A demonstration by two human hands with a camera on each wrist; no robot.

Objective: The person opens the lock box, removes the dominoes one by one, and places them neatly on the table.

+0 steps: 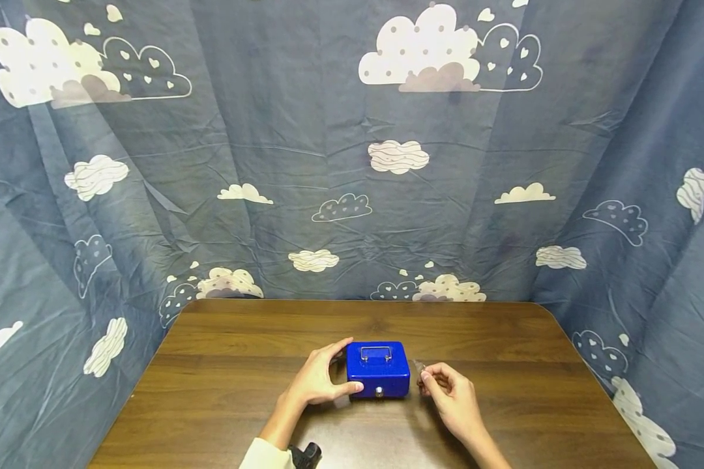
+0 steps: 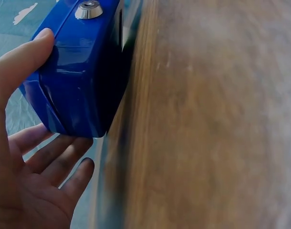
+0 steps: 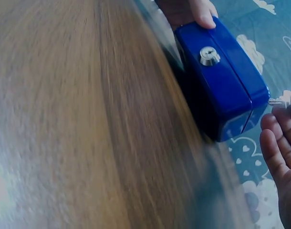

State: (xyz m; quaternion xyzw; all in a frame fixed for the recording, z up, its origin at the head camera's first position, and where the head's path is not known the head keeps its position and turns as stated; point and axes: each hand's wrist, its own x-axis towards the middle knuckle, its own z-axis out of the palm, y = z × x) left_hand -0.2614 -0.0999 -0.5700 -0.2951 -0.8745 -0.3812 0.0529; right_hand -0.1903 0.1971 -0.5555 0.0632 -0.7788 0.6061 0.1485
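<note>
A blue metal cash box (image 1: 378, 369) sits on the table, its wire handle (image 1: 376, 354) on the lid and a round silver lock (image 1: 379, 391) on the front. My left hand (image 1: 317, 376) holds the box at its left end, the thumb on the front face near the lock and a finger at the back corner. In the left wrist view the other fingers (image 2: 76, 183) spread beside that end. Just off the box's right side, my right hand (image 1: 454, 397) pinches a small silver key (image 3: 281, 99). The lock's keyhole (image 3: 209, 51) shows bare in the right wrist view.
A brown wood-grain table (image 1: 240, 345) with rounded far corners carries the box. Behind it and on both sides hangs a grey-blue curtain (image 1: 281, 130) printed with clouds. On the left wrist sits a black strapped device (image 1: 306, 454).
</note>
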